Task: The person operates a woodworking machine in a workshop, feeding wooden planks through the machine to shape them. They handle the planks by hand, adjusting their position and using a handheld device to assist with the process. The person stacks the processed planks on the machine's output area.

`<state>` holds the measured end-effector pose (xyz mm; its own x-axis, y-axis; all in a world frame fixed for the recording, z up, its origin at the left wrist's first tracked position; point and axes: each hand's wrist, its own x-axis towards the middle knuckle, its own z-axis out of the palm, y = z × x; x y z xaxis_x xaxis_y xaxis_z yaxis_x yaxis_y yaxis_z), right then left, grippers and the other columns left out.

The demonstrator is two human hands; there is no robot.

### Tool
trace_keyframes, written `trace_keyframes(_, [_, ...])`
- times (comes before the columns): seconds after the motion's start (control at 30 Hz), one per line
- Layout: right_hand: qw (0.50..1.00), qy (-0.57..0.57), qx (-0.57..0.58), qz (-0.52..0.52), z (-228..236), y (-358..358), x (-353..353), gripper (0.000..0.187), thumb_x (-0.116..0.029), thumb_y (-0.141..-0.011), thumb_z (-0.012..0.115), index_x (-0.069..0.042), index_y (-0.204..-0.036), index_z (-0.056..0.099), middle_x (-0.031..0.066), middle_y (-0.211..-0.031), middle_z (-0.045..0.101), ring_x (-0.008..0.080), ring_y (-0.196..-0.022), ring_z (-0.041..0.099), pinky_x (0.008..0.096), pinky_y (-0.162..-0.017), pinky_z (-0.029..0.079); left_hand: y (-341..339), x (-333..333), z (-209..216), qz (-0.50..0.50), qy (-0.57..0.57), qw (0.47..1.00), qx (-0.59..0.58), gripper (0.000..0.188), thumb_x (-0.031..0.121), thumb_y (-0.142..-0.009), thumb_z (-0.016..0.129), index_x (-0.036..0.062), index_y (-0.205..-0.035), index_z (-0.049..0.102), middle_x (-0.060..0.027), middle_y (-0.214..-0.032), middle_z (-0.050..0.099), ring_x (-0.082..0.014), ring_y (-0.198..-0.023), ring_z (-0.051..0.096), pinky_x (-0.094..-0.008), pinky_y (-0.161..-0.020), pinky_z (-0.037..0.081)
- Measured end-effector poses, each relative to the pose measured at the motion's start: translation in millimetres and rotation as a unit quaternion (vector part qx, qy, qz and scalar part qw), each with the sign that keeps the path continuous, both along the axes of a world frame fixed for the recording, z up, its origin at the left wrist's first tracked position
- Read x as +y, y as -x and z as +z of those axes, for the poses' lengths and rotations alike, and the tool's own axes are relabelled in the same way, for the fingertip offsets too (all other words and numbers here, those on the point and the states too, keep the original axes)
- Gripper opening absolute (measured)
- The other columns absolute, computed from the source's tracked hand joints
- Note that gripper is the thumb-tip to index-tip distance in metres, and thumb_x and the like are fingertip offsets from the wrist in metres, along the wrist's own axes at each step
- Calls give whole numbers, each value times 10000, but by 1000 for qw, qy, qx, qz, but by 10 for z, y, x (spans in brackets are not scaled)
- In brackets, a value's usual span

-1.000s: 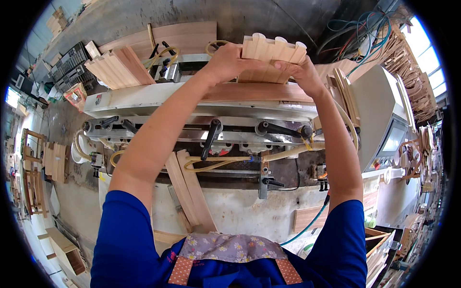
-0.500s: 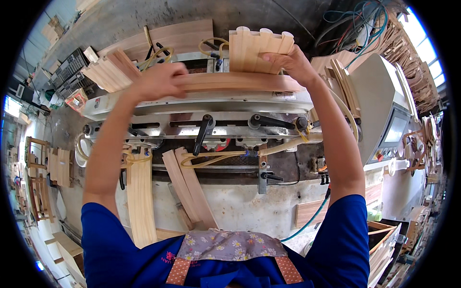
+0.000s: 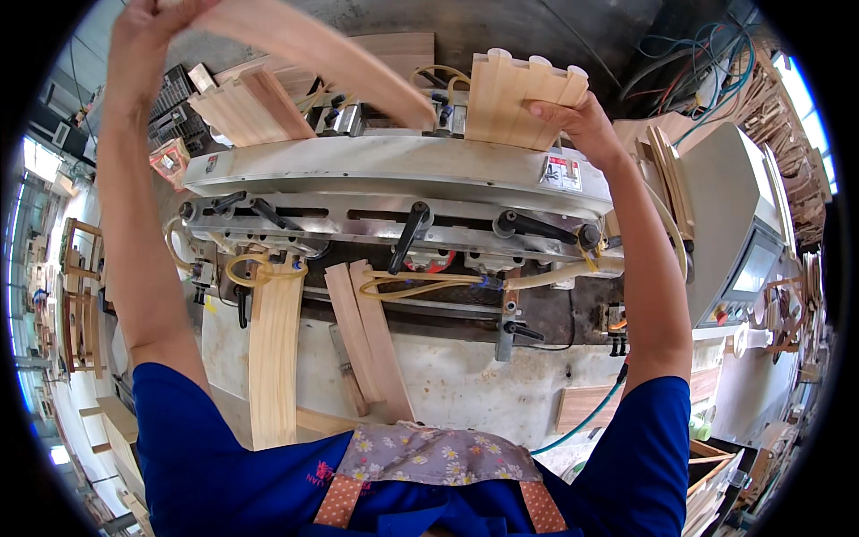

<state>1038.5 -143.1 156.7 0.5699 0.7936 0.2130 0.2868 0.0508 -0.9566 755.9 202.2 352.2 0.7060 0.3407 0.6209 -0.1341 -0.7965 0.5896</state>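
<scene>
My left hand [image 3: 154,25], raised at the far left, grips the end of a long wooden board [image 3: 313,54]. That board slants down to the right, its other end low over the back of the machine, a little blurred. My right hand [image 3: 577,121] is closed on the right edge of a block of pale wooden slats [image 3: 510,98] with rounded ends on top. The thumb lies on the near face and the fingers go behind it. The block stands upright just behind the machine's pale beam [image 3: 385,167].
Black clamp levers [image 3: 412,234] stick out along the machine's metal rail. Pale boards [image 3: 276,358] and two narrower strips [image 3: 362,331] lie nearer me. Another stack of slats [image 3: 250,112] leans at the back left. A control box with a screen [image 3: 752,264] stands right, below blue hoses [image 3: 707,63].
My left hand has lifted the long board off the beam and swung its left end up and away. My right hand still holds the slat block. The whole view has shifted slightly.
</scene>
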Motion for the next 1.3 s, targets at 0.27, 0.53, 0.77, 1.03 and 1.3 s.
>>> trace_keyframes(0.27, [1000, -9, -12, 7, -46, -57, -48, 280, -226, -804, 746, -27, -989, 679, -16, -871, 649, 67, -795, 567, 248, -744, 481, -700, -959, -74, -88, -91, 984, 122, 323, 16, -704, 743, 86, -976, 584, 25, -797, 569, -79, -749, 569, -237, -698, 492])
trace_keyframes(0.53, [1000, -10, -14, 12, 15, 9, 2, 287, -238, -814, 738, -33, -1008, 682, -16, -877, 649, 67, -817, 564, 251, -760, 477, -1384, -841, -992, -239, 39, 931, 273, 366, 202, -776, 721, 62, -1098, 613, -15, -919, 623, -95, -862, 570, -261, -830, 448])
trace_keyframes(0.77, [999, -6, -34, 10, -35, -43, -49, 300, -231, -810, 740, -28, -1022, 675, -10, -892, 649, 73, -820, 566, 253, -758, 477, -1532, -1073, -1567, -255, 233, 909, 232, 317, 181, -743, 760, 44, -1016, 674, -20, -911, 662, -112, -850, 601, -274, -784, 478])
trace_keyframes(1.03, [1000, -9, -27, 0, -25, 4, -9, 305, -228, -813, 737, -31, -1035, 668, -12, -888, 648, 75, -813, 563, 256, -744, 476, -1479, -1233, -2120, -223, 318, 897, 210, 410, 192, -749, 768, 24, -1098, 634, -46, -1007, 654, -127, -911, 595, -279, -824, 473])
trace_keyframes(1.3, [1000, -14, -22, -12, -6, 52, -11, 298, -210, -808, 730, -23, -1031, 667, 3, -867, 640, 83, -799, 550, 265, -749, 467, -1440, -1361, -2218, -220, 341, 900, 158, 312, 135, -730, 774, -1, -992, 674, -56, -917, 680, -118, -802, 627, -268, -753, 506])
